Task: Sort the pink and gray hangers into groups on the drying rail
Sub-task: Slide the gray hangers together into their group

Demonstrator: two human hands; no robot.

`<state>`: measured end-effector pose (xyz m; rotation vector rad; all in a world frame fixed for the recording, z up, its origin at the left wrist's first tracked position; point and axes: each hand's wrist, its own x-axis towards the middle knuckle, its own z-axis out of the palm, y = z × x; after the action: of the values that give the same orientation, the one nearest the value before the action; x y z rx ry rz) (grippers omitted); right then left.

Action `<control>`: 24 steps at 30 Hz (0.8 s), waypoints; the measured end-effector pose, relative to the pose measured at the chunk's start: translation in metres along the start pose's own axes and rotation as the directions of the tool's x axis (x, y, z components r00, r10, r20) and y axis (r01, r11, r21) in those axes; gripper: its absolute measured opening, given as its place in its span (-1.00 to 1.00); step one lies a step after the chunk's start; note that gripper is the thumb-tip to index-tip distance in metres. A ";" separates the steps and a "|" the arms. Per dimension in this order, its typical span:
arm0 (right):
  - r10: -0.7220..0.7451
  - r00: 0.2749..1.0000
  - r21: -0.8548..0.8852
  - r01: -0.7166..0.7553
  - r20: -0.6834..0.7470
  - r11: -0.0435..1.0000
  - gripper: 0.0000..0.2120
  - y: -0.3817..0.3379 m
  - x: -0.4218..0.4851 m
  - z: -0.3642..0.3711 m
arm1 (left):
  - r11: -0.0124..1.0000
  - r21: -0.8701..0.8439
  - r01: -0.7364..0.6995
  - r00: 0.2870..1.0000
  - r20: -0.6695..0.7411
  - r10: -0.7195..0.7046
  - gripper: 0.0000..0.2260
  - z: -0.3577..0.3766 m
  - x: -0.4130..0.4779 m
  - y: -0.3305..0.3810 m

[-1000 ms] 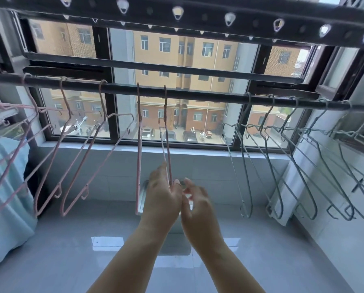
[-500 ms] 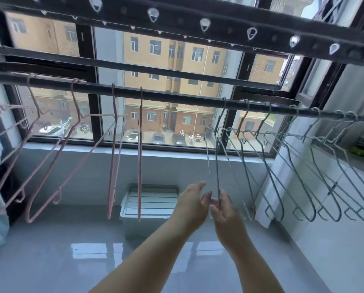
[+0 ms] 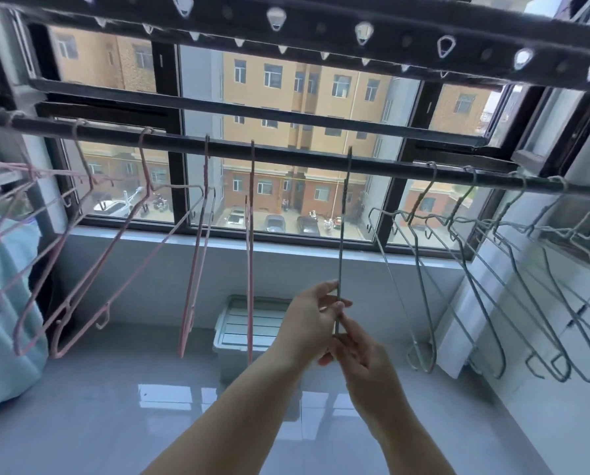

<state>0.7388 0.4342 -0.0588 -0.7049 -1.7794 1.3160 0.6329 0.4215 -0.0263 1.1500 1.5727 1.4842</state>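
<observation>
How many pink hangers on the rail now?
5 pink hangers on the rail: two edge-on near the middle, two angled left of them, one blurred at far left. More may be cut off there.

the hangers on the left (image 3: 129, 255) are pink. the hangers on the right (image 3: 485, 269) are gray, and the rail (image 3: 286, 154) is dark. the box (image 3: 249, 330) is white.

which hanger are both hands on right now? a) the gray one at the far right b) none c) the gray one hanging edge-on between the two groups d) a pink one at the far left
c: the left hand and right hand pinch the lower end of the edge-on gray hanger, which hangs from the rail between the pink hangers and the gray group.
</observation>
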 end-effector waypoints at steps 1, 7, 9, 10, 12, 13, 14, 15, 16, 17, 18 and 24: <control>-0.003 1.000 0.008 0.003 0.014 1.000 -0.64 -0.001 0.000 0.003 | 1.000 -0.011 -0.006 1.000 -0.014 0.005 -0.67 -0.003 -0.002 -0.001; -0.006 0.998 0.040 0.003 0.067 0.999 -0.61 -0.007 -0.002 0.019 | 0.992 -0.124 0.003 0.994 -0.104 -0.016 -0.69 -0.018 -0.015 -0.009; 0.000 0.998 0.049 -0.003 0.069 0.999 -0.61 -0.007 -0.003 0.025 | 0.992 -0.127 -0.002 0.994 -0.109 -0.012 -0.68 -0.021 -0.018 -0.010; 0.004 0.998 0.058 -0.008 0.065 0.998 -0.61 -0.007 -0.004 0.027 | 0.992 -0.127 -0.003 0.994 -0.110 -0.011 -0.68 -0.023 -0.019 -0.010; 0.010 0.998 0.072 -0.014 0.058 0.997 -0.60 -0.009 -0.005 0.029 | 0.993 -0.116 -0.005 0.993 -0.116 -0.009 -0.67 -0.025 -0.020 -0.010; 0.014 0.998 0.077 -0.019 0.057 0.997 -0.60 -0.010 -0.005 0.030 | 0.994 -0.112 -0.006 0.993 -0.119 -0.007 -0.67 -0.025 -0.020 -0.010; 0.021 0.998 0.084 -0.026 0.055 0.996 -0.61 -0.011 -0.005 0.031 | 0.994 -0.112 -0.007 0.993 -0.121 -0.007 -0.67 -0.025 -0.020 -0.010; 0.033 0.998 0.091 -0.037 0.050 0.995 -0.61 -0.012 -0.005 0.031 | 0.993 -0.114 -0.007 0.993 -0.122 -0.007 -0.67 -0.024 -0.020 -0.011; 0.046 0.998 0.100 -0.050 0.042 0.994 -0.62 -0.012 -0.005 0.032 | 0.993 -0.119 -0.006 0.992 -0.123 -0.009 -0.66 -0.024 -0.020 -0.011; 0.057 0.998 0.107 -0.060 0.034 0.992 -0.64 -0.012 -0.005 0.034 | 0.992 -0.125 -0.006 0.992 -0.125 -0.010 -0.66 -0.024 -0.020 -0.012; 0.065 0.997 0.112 -0.068 0.030 0.991 -0.66 -0.012 -0.004 0.035 | 0.992 -0.126 -0.007 0.992 -0.126 -0.009 -0.66 -0.023 -0.020 -0.013; 0.075 0.997 0.156 -0.073 -0.007 0.985 -0.66 -0.014 -0.005 0.044 | 0.996 -0.083 -0.006 0.993 -0.117 -0.004 -0.67 -0.028 -0.020 -0.014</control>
<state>0.7044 0.4037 -0.0535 -0.6965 -1.6331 1.4796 0.6129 0.3933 -0.0390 1.0332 1.5715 1.6286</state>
